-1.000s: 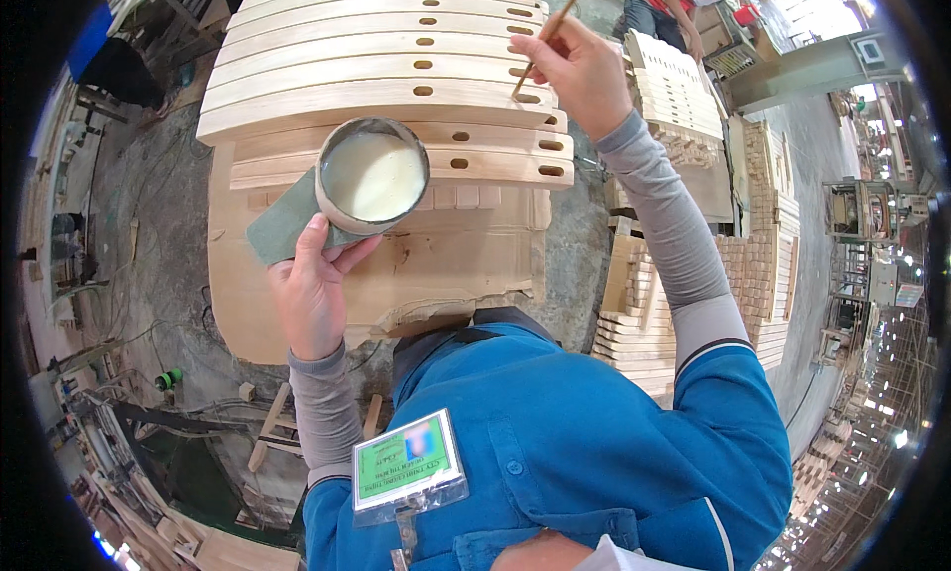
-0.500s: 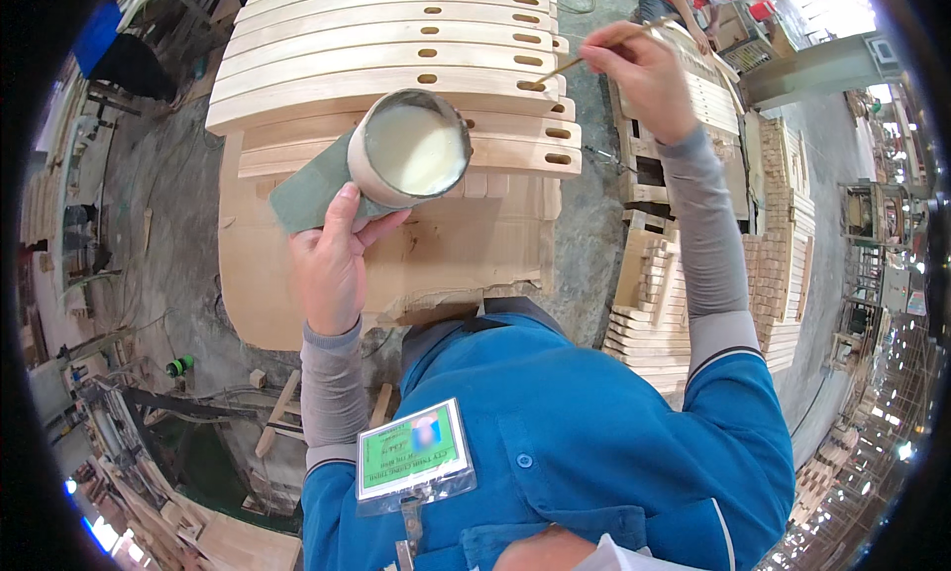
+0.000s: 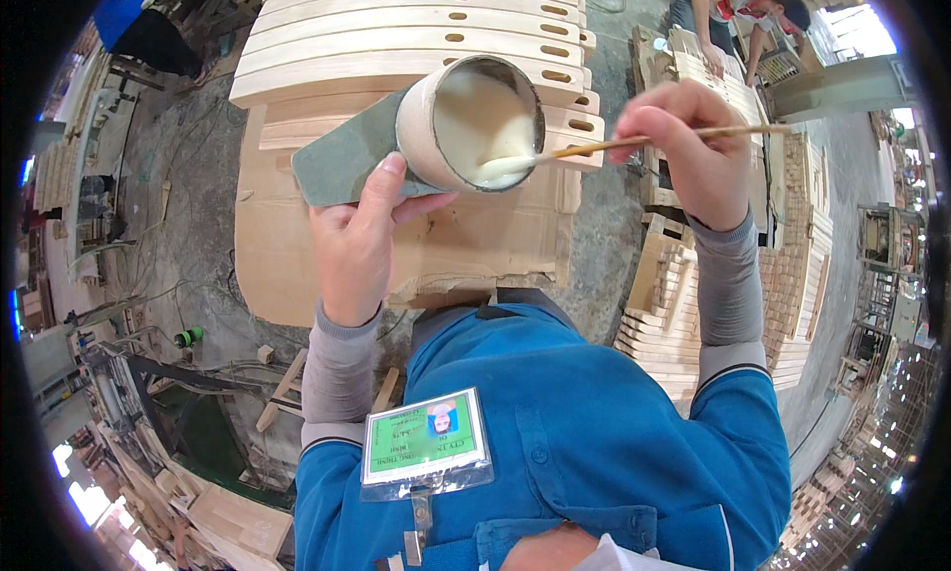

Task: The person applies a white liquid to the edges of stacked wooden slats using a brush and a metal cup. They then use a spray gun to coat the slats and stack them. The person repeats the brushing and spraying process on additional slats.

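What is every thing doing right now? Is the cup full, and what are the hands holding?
Cup: tilted, part full of creamy white glue.
Left hand: gripping the cup and the green pad.
Green pad: held against the cup's side.
Stick: its tip dipped in the glue.
Right hand: pinching the stick.
Slotted wooden slats: lying side by side in a stack.
Badge: clipped to the blue shirt.

Cream glue in a tan cup [image 3: 466,125], grey-green pad [image 3: 342,160], pale slats [image 3: 396,36]
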Demonstrator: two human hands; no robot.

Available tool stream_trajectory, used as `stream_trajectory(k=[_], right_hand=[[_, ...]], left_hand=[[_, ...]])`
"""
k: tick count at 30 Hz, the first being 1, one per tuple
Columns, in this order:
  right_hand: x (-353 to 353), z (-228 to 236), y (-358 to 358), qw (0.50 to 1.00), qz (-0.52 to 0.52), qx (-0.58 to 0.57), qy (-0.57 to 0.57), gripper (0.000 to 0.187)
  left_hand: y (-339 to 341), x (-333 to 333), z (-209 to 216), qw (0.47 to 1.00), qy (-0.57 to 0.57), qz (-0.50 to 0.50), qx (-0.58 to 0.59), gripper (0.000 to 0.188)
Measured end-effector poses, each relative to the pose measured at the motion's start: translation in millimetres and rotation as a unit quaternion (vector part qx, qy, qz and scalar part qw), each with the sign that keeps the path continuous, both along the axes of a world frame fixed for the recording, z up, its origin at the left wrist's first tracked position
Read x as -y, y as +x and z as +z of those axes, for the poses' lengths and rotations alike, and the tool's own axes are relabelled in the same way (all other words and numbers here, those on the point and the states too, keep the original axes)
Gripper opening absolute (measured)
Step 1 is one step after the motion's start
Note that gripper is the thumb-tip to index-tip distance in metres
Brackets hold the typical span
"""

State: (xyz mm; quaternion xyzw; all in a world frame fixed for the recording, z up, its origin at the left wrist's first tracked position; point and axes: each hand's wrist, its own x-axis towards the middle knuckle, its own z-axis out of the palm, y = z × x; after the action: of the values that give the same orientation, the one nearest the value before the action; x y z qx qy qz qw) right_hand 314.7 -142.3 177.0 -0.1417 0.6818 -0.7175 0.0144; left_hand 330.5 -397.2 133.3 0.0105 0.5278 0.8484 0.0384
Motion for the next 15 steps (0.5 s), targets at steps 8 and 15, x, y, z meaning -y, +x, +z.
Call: stream_trajectory(k=[8,15], right_hand=[[-16,-35,-10,0.972,-0.035,0.163,-0.168,0.007],[-61,-48,-87,0.973,-0.219,0.005,-0.078,0.017]], left_hand=[[-7,-17,-26,0.997,0.042,-0.023,0.067,0.026],[-12,-9,-35,0.99,0.072,-0.016,0.12,0.024]])
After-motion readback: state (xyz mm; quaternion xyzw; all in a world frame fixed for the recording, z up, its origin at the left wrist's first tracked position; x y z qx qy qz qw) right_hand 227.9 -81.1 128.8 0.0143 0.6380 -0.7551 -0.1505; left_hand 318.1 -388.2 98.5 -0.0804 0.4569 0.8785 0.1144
